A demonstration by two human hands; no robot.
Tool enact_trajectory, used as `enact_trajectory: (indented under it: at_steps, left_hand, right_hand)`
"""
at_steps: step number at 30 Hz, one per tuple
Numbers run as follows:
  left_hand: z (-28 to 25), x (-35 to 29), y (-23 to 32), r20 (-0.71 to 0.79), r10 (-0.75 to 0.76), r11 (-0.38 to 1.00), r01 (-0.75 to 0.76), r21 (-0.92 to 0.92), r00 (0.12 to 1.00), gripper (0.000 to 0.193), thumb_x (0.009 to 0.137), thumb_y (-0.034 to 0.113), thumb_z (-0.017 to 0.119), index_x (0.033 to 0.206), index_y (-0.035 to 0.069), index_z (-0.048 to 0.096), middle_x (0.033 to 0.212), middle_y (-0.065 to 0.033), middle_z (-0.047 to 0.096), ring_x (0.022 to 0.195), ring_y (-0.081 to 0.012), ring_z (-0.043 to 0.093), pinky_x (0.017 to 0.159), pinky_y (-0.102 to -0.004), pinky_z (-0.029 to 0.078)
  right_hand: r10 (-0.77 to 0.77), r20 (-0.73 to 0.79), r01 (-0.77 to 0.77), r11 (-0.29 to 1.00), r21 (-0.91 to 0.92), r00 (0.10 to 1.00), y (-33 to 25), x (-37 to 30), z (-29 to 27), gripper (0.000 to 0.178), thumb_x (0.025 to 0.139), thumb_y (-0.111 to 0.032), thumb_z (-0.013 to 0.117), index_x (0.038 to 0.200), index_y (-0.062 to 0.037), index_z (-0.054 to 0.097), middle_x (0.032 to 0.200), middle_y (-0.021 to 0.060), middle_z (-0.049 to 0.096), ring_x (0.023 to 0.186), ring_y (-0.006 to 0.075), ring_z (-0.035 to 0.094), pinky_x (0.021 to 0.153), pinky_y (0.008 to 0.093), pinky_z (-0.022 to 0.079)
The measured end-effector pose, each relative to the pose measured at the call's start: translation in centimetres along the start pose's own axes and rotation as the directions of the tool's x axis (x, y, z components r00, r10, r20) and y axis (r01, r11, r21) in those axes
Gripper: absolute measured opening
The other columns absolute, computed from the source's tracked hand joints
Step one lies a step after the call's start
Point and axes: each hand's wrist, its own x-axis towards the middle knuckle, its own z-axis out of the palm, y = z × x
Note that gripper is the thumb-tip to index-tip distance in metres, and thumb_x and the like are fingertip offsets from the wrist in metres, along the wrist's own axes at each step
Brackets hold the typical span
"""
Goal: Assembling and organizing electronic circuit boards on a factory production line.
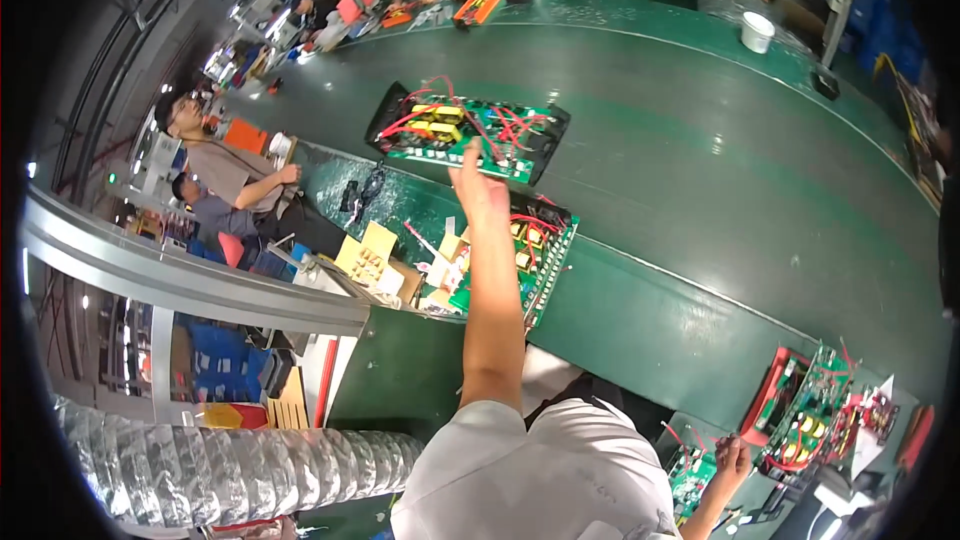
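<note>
Biggest thing here is the green conveyor belt (720, 200), just past the bench (630, 310), with a fat silver duct (250, 465) down at lower left. Out over the belt is the main board unit (425, 148), black at the ends; the left hand (480, 190) grips its near edge, thumb on top and fingers hidden, probably to stay clear of the wiring. Can't tell if it's lifted or resting. A second board unit (547, 265) sits partly blocked by the left forearm (493, 290). More board units (815, 405) are bunched at far right, maybe to keep them within reach. The right hand (735, 457) curls beside a smaller green board (690, 480); can't tell if it's pinching anything. Cream cartons (372, 252) crowd the second unit's left. Smallest: yellow parts (437, 130) and loose red wires (402, 124) on the main unit.
</note>
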Motion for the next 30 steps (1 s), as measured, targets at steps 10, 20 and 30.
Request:
enact_trajectory:
  at_steps: [10, 20, 30]
  left_hand:
    - [-2.8, 0.0, 3.8, -0.052, 0.206, 0.977, -0.208, -0.046, 0.977, 0.03, 0.087, 0.005, 0.06, 0.116, 0.006, 0.051, 0.111, -0.0072, 0.056, 0.105, -0.0225, 0.055, 0.093, -0.0454, 0.047]
    - [-2.9, -2.2, 4.0, 0.081, 0.215, 0.977, -0.213, -0.028, 0.973, 0.053, 0.088, 0.005, 0.058, 0.137, 0.008, 0.038, 0.13, -0.0112, 0.05, 0.117, -0.0266, 0.051, 0.099, -0.049, 0.044]
    - [-2.1, 3.6, 6.5, -0.05, 0.386, 0.922, -0.386, -0.011, 0.921, 0.039, 0.086, -0.002, 0.057, 0.123, 0.005, 0.048, 0.12, -0.0117, 0.055, 0.106, -0.025, 0.057, 0.092, -0.0458, 0.05]
  right_hand:
    - [0.035, 0.158, -0.027, 0.998, -0.049, 0.987, -1.0, 6.3, 3.8, 0.021, 0.095, -0.023, 0.056, 0.097, -0.0027, 0.059, 0.082, 0.0034, 0.06, 0.074, 0.0097, 0.055, 0.067, 0.0221, 0.044]
    - [0.038, 0.221, 0.005, 0.982, -0.19, 0.974, -1.7, 8.2, 5.0, 0.023, 0.094, -0.025, 0.059, 0.099, -0.0022, 0.061, 0.083, 0.0028, 0.063, 0.075, 0.0098, 0.057, 0.067, 0.0222, 0.043]
    - [0.033, 0.228, 0.012, 0.981, -0.192, 0.973, -1.2, 7.3, 3.8, 0.022, 0.093, -0.024, 0.059, 0.099, -0.0024, 0.06, 0.081, 0.0024, 0.061, 0.074, 0.0096, 0.056, 0.065, 0.0224, 0.042]
